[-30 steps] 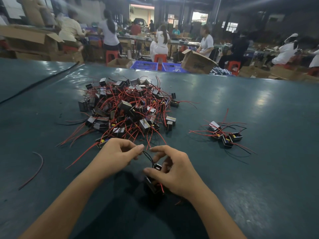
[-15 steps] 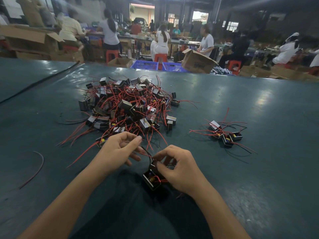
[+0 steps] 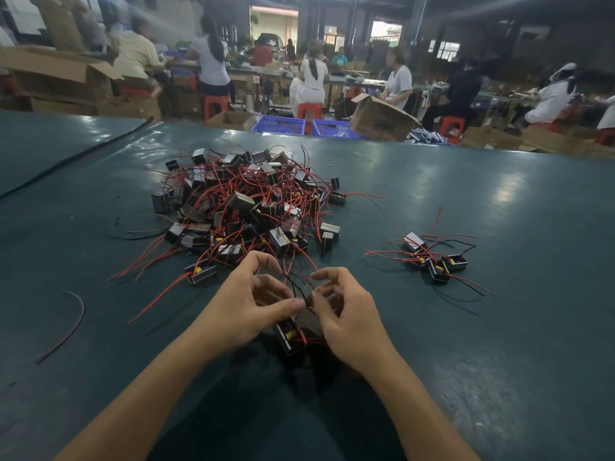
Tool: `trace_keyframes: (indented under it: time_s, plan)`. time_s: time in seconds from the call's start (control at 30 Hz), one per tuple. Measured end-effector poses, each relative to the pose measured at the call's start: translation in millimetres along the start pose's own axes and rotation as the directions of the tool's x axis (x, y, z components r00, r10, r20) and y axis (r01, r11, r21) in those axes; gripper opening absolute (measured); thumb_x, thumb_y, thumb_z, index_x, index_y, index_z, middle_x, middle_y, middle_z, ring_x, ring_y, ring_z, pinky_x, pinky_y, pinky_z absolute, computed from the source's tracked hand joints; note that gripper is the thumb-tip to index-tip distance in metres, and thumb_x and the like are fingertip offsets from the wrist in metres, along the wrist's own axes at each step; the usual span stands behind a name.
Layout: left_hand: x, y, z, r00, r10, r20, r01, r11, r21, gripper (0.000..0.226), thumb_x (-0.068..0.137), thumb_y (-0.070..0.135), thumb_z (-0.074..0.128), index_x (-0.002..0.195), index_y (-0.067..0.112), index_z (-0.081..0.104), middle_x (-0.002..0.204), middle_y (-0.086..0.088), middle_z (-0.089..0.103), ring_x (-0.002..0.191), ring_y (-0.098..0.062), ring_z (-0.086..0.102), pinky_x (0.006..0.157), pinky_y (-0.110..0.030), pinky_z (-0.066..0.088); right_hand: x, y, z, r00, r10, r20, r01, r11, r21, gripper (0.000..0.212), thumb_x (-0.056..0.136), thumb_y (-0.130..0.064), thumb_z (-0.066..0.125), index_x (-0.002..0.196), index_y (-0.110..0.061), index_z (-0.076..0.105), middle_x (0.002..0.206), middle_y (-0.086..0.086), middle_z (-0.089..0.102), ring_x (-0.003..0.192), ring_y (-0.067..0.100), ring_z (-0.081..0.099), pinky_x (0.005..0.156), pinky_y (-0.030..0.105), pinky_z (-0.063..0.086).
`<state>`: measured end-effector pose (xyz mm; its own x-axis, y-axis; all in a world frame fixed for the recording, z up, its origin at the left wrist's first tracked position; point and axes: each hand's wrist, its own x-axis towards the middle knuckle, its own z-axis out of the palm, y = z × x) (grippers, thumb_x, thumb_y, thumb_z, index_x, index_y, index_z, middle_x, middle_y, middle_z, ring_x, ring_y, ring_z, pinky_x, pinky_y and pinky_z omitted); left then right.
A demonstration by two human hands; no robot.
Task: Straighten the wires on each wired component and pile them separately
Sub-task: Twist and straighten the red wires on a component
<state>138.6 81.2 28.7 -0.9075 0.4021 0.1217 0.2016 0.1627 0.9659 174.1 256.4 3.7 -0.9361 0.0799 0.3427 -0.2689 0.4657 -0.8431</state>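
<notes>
A black boxy wired component [image 3: 290, 336] with yellow and red parts inside sits between my hands, just above the dark green table [image 3: 499, 327]. My right hand [image 3: 346, 317] grips its body from the right. My left hand [image 3: 246, 309] pinches the component's black wire [image 3: 293, 284] between thumb and fingers, close to the right hand's fingertips. A big tangled heap of black components with red wires [image 3: 249, 211] lies right behind my hands. A small separate pile of components [image 3: 432, 257] with spread wires lies to the right.
A loose red wire [image 3: 71, 322] lies on the table at the left, and a black cable [image 3: 76, 158] runs along the far left. Beyond the table's far edge stand cardboard boxes [image 3: 379, 119], blue crates [image 3: 279, 124], red stools and several seated people.
My hands have drawn closer together and lifted slightly. The left thumb now meets the right fingers at the wire's base, and the component has turned a little in the right hand.
</notes>
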Motion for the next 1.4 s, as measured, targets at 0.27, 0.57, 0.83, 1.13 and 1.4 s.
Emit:
trace_keyframes:
  time_s: [0.27,0.57,0.83,1.13,1.4]
  plan:
    - [-0.1,-5.8,2.1,0.979,0.116,-0.167,-0.081,0.976,0.204,0.028,0.082,0.012,0.073,0.094,0.028,0.054,0.082,0.007,0.068,0.066,-0.008,0.063,0.064,-0.025,0.055,1.5,-3.5,-0.6,0.997,0.083,0.000,-0.083,0.991,0.106,0.021,0.093,-0.012,0.060,0.093,-0.032,0.060,0.080,-0.005,0.067,0.064,0.002,0.056,0.062,0.021,0.051]
    - [-8.2,11.3,-6.5,0.927,0.299,0.227,-0.357,0.887,0.292,0.029,0.069,0.017,0.080,0.092,0.031,0.071,0.097,0.008,0.064,0.086,-0.014,0.058,0.068,-0.023,0.041,4.4,2.9,2.1,0.992,0.106,-0.065,-0.099,0.989,0.109,0.022,0.093,-0.014,0.060,0.090,-0.035,0.061,0.069,-0.008,0.062,0.061,0.001,0.058,0.058,0.016,0.049]
    - [-6.3,17.4,-0.7,0.859,0.508,0.062,-0.506,0.824,0.256,0.014,0.074,0.031,0.080,0.085,0.023,0.076,0.073,0.010,0.071,0.065,-0.010,0.066,0.059,-0.026,0.052,1.4,-1.3,1.7,0.999,0.032,-0.041,-0.028,0.996,0.084,0.007,0.093,-0.017,0.063,0.097,-0.022,0.067,0.070,-0.002,0.064,0.057,0.005,0.055,0.056,0.024,0.048]
    - [-7.1,17.9,-3.7,0.787,0.615,0.049,-0.569,0.693,0.443,0.014,0.077,0.026,0.075,0.081,0.013,0.076,0.075,0.006,0.070,0.067,-0.009,0.065,0.058,-0.034,0.053,-1.1,-11.1,0.3,0.984,-0.147,-0.096,0.150,0.989,0.018,0.009,0.090,-0.014,0.065,0.087,-0.022,0.064,0.074,-0.015,0.064,0.070,0.003,0.058,0.066,0.009,0.040]
    - [-9.2,18.9,-2.7,0.815,0.569,0.107,-0.539,0.677,0.501,0.020,0.081,0.033,0.070,0.085,0.015,0.077,0.076,0.010,0.069,0.067,-0.002,0.063,0.059,-0.026,0.053,0.2,-11.4,0.2,0.993,-0.118,-0.019,0.119,0.977,0.176,0.014,0.090,-0.006,0.065,0.087,-0.020,0.066,0.079,-0.005,0.068,0.072,0.011,0.061,0.069,0.018,0.049]
